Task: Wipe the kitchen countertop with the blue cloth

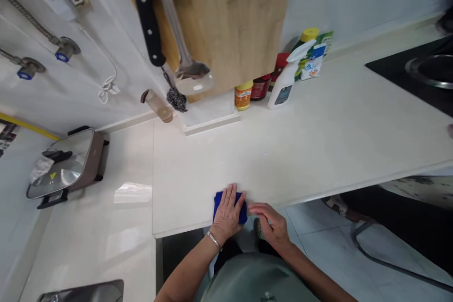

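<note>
My left hand [227,214], with a silver bracelet at the wrist, lies flat on a folded blue cloth [242,215]. Its fingers are stretched out over the cloth, which rests on the white countertop [198,165] near the front edge. Just to the right, my right hand [271,224] is at the counter's edge, holding nothing that I can see. Its fingers point left toward the cloth, and the thumb stands apart from them.
A white spray bottle [285,86], an orange jar with a yellow lid [243,96] and several other containers stand along the wall. A cutting board [237,23] rises behind. On the left is an electric pan [71,160], on the right a cooktop [410,68]. Another person's leg [392,231] shows below.
</note>
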### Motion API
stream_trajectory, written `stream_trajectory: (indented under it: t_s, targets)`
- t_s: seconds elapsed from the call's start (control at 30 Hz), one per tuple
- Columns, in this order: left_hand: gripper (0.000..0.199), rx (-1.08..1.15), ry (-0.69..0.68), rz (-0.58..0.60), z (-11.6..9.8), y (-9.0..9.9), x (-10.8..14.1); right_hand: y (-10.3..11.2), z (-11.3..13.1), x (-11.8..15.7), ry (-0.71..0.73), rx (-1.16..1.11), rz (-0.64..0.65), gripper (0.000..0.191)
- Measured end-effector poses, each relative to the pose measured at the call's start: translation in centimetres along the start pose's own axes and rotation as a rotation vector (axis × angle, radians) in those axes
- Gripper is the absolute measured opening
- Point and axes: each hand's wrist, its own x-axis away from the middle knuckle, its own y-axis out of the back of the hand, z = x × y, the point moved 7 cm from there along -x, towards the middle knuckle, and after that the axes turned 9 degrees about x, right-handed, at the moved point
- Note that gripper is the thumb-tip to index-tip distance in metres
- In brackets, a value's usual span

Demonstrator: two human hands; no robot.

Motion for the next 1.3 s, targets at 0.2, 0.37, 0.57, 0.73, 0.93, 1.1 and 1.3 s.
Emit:
stream_trajectory:
  t_s: [0.2, 0.37, 0.57, 0.73, 0.93, 1.1, 1.3]
  targets:
    - [0.119, 0.019, -0.089, 0.049, -4.8, -1.9, -6.7, 3.9, -8.6, 6.4, -0.472, -0.134, 0.120, 0.036]
    - [0.121, 0.062, -0.194, 0.092, -7.7, -2.3, -12.1, 4.5, -13.8, 9.2, -0.654, -0.146, 0.190, 0.038]
    - [0.122, 0.044, -0.312, 0.137, -9.6, -2.5, -16.2, 5.6, -14.1, 9.3, -0.632, -0.178, 0.117, 0.026]
    - [0.098, 0.037, -0.361, 0.058, -10.6, -2.4, -18.1, 5.3, -14.0, 7.6, -0.695, -0.266, -0.088, 0.052]
    - [0.064, -0.014, -0.463, -0.013, -8.5, -1.4, -17.3, 2.8, -13.5, 5.9, -0.873, -0.491, -0.235, 0.070]
    - [0.067, -0.117, -0.499, 0.007, -5.1, -1.0, -14.7, 1.6, -11.7, 4.7, -0.999, -0.660, -0.331, 0.076]
    - [0.054, -0.167, -0.516, -0.086, 0.2, 1.3, -12.6, 0.6, -9.7, 2.8, -0.991, -0.754, -0.439, 0.073]
